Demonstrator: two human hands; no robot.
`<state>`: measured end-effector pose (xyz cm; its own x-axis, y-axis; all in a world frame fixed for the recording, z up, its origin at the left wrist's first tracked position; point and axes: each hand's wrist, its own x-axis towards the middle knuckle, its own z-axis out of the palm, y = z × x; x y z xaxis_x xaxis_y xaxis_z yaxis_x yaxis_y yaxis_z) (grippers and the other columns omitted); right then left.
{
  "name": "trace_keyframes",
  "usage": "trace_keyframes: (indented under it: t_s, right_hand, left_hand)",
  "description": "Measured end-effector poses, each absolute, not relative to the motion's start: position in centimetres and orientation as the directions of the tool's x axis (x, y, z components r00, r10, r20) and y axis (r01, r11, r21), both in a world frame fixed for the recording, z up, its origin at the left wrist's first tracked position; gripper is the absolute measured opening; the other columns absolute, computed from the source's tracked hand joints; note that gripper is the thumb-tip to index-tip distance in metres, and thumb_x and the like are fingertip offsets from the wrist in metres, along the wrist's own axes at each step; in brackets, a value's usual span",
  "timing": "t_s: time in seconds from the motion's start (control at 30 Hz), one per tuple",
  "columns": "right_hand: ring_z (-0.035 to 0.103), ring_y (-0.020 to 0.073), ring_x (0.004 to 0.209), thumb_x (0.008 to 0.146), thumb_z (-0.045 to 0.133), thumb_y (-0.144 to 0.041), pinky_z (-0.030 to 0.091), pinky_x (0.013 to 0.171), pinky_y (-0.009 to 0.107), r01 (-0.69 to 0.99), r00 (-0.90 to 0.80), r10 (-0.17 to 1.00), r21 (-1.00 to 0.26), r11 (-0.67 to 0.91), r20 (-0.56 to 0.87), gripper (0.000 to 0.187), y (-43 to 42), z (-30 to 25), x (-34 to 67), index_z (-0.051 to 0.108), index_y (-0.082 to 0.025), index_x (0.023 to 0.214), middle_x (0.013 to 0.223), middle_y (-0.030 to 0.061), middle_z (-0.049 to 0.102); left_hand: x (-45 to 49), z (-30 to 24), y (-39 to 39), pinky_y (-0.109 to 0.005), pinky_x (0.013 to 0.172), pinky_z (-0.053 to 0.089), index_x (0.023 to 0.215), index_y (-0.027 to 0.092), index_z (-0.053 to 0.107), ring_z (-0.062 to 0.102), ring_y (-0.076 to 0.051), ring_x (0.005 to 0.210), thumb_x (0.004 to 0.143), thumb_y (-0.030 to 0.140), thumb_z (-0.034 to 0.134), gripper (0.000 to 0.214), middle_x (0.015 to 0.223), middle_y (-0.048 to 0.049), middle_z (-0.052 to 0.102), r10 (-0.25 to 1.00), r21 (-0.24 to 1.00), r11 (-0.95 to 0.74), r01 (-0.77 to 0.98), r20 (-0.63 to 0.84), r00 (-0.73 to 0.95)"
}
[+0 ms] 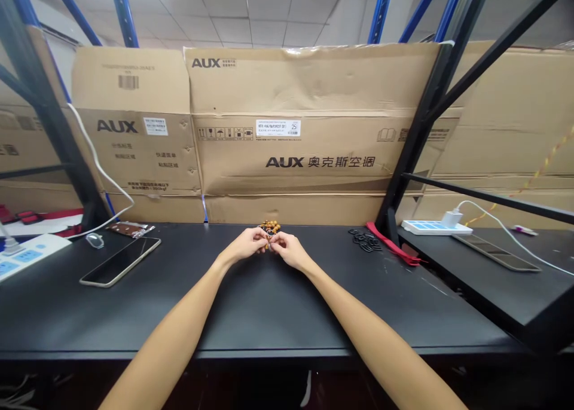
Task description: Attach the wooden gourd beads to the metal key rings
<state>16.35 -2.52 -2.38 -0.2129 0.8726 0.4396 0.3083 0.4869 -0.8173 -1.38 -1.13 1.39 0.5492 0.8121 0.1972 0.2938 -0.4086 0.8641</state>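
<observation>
A blue-and-black steel rack [433,99] frames flattened cardboard cartons [309,81] printed "AUX" and "奥克斯空调", with a white label [278,128] beginning "KFR-" and a barcode [128,82]. Below them runs a black bench [251,314]. On it lie a phone [120,262], a power strip [433,227], a red strap [391,242] and a pile of black rings [365,240]. Near the bench's back edge, mid-way along, the left hand [244,245] and right hand [291,250] meet, both closed in a pinch on a cluster of small brown beads [269,227] from either side. The beads look like wood: light, hard and probably strung, so the cluster should sag and shift rather than hold a shape. It seems best held between finger and thumb, close to the beads' cord. Just what the fingertips pinch is too small to tell.
</observation>
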Motion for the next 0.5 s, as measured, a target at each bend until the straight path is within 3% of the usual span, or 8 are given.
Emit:
trace_keyframes:
  t_s: [0.13,0.5]
  right_hand:
    - [0.058,0.0131,0.062,0.075,0.054,-0.031,0.048,0.064,0.027,0.332,-0.215,0.871,-0.805,0.491,0.442,0.014,-2.65,-2.3,16.4,0.058,-0.018,0.078,0.069,0.0002,0.064]
    - [0.061,0.0135,0.066,0.071,0.062,-0.034,0.05,0.069,0.028,0.096,-0.283,0.868,-0.889,0.448,0.407,0.018,-2.89,-1.8,16.3,0.055,-0.018,0.077,0.07,0.0004,0.064]
  left_hand:
    - [-1.28,1.26,-0.99,-0.024,0.059,0.046,0.083,0.014,0.058,0.058,-0.012,0.061,0.075,0.033,0.057,0.021,0.066,-0.0006,0.062,0.812,0.863,-0.413,0.291,0.204,0.547]
    - [-1.13,1.7,-1.4,-0.023,0.056,0.045,0.08,0.013,0.057,0.056,-0.011,0.058,0.075,0.031,0.059,0.019,0.066,-0.0014,0.064,0.812,0.881,-0.399,0.253,0.212,0.544]
